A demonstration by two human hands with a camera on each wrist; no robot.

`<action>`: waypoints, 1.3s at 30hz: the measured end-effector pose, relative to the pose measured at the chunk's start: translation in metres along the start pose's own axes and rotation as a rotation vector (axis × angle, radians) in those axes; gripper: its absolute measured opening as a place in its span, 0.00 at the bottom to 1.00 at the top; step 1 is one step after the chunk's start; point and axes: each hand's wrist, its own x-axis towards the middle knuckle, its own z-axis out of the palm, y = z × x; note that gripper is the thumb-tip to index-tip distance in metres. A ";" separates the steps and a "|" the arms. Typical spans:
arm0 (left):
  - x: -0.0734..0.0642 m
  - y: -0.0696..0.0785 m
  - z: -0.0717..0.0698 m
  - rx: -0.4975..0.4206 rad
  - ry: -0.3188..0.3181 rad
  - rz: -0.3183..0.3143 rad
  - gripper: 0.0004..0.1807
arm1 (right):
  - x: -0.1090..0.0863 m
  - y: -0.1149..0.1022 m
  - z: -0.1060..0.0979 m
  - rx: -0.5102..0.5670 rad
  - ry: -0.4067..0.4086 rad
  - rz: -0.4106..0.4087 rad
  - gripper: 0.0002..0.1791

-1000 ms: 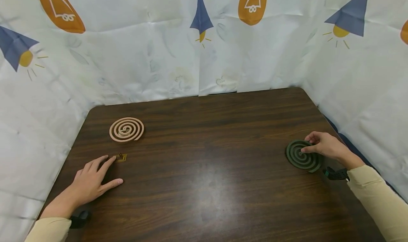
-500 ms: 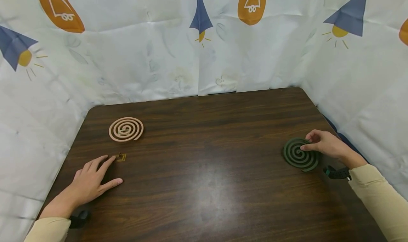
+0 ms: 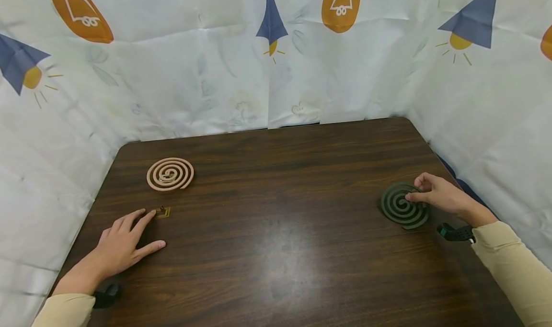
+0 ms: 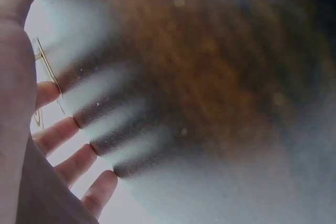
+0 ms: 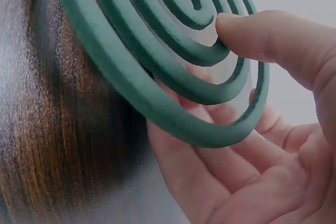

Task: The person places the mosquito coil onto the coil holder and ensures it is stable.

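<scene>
Pinching the green coil (image 3: pixel 402 203) in the right hand (image 3: pixel 439 193), I have it at the counter's (image 3: pixel 280 183) right side; the left hand (image 3: pixel 120 245) is spread wide at the bare metal stand (image 3: pixel 163 213). I judge the pink coil (image 3: pixel 170 174) settled, the green one not yet placed.

We saw a cloth-walled nook, whether in a home or a lab we could not tell: white cloth (image 3: pixel 358 78), printed with lamps (image 3: pixel 472 18) and bulbs (image 3: pixel 340 4), filled the frame's top and sides around a table (image 3: pixel 250 188).
</scene>
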 end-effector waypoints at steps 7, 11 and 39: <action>-0.001 -0.002 0.001 0.003 -0.008 0.005 0.53 | 0.000 0.001 0.001 0.082 -0.042 0.028 0.25; -0.001 -0.001 0.001 -0.001 -0.011 0.003 0.52 | 0.000 0.001 0.001 0.124 -0.056 0.032 0.25; 0.000 -0.002 0.000 0.003 -0.032 -0.002 0.53 | 0.002 0.000 0.002 0.304 -0.055 0.032 0.41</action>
